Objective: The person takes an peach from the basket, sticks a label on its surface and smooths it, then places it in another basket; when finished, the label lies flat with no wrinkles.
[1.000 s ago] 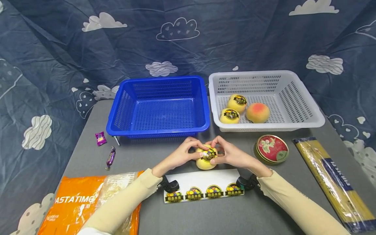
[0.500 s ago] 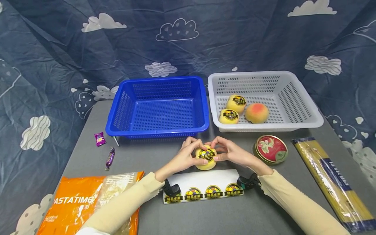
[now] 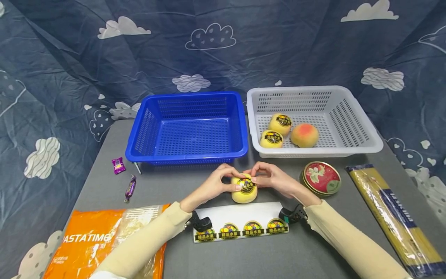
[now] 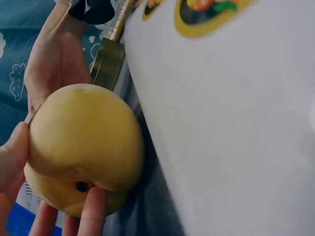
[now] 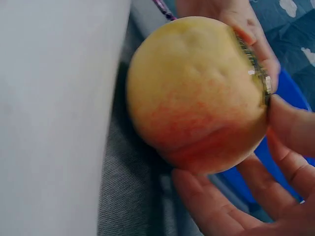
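Observation:
A yellow peach with a black-and-gold fruit sticker on its top is between both hands, just beyond the sticker sheet. On its left side, my left hand holds it, the thumb at the sticker's left edge. Its fingers curl under the peach in the left wrist view. From the right, my right hand holds the fruit, thumb against the sticker's upper right edge. The right wrist view shows the red-blushed side of the peach against the right fingertips. The white sheet bears a row of several matching stickers.
A blue basket stands behind the hands. Beside it, a white basket holds two stickered peaches and a plain peach. A red round tin and spaghetti pack lie right; an orange pasta bag and purple candies lie left.
My right thumb has moved up along the sticker's right side. My left thumb has shifted slightly at the left edge. The peach stays in nearly the same place.

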Motion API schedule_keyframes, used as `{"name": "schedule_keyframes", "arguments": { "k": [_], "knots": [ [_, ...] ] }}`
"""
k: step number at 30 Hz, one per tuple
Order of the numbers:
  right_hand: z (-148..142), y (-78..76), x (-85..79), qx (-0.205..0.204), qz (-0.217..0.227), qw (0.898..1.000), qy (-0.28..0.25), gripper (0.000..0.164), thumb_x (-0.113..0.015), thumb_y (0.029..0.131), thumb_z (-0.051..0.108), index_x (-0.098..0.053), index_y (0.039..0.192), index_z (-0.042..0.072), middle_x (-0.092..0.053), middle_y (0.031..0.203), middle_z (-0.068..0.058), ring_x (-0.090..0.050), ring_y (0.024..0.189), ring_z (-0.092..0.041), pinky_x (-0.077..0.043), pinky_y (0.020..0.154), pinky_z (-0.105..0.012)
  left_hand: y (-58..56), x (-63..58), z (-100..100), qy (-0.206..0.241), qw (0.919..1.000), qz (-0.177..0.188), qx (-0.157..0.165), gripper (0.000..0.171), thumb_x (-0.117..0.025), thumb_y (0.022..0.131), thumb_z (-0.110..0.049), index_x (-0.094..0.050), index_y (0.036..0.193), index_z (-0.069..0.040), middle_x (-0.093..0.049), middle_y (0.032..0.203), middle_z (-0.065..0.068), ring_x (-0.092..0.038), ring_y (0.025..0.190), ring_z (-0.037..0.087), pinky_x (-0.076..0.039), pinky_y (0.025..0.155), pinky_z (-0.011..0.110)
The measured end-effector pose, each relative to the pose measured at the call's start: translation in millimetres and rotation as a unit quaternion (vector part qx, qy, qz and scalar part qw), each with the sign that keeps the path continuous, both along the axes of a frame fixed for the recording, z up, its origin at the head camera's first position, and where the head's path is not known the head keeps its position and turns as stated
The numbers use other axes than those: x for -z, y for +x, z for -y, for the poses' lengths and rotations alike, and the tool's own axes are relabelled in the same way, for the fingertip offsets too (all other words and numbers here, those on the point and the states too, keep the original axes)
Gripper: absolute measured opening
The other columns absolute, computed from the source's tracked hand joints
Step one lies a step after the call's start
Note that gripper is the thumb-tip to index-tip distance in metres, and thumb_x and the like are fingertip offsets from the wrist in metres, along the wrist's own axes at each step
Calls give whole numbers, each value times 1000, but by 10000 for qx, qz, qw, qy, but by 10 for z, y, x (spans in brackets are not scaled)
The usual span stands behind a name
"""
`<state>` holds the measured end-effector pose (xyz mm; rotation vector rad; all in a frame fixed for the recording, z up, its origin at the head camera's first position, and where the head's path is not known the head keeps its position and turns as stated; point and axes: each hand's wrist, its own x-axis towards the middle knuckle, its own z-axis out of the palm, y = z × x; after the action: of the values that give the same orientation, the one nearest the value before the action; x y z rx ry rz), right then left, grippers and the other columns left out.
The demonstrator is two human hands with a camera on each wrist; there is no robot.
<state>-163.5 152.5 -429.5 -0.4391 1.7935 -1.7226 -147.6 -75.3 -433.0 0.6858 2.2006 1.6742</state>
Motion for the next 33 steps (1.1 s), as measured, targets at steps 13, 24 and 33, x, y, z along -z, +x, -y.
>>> {"name": "schedule_keyframes", "arguments": {
  "k": [13,24,33],
  "knots": [
    [-309,119,-238,129,-1197,9921,351,36,-51,91,6,-38,123,-2,-48,120,-26,-47,111,-40,-44,86,-38,128,31,-10,-728,9896,-1234,160,39,-62,86,-27,-56,123,-18,-44,122,4,-43,111,15,-47,81,30],
    [-1693,203,-575,1739,-1673,9698,367,41,-42,93,-1,-36,132,11,-64,101,-1,-62,90,-13,-50,71,-23,195,5,-59,-1432,9810,-1307,26,54,-62,84,-37,-45,133,-25,-41,134,7,-46,107,17,-40,86,37],
    [-2514,14,-62,2091,-1076,9665,1026,51,-44,95,20,-23,142,20,-60,107,-5,-62,92,-16,-52,70,-31,227,-367,-193,237,9957,-890,116,47,-70,78,-8,-55,122,-3,-45,120,15,-53,100,23,-50,74,26]
  ]
}}
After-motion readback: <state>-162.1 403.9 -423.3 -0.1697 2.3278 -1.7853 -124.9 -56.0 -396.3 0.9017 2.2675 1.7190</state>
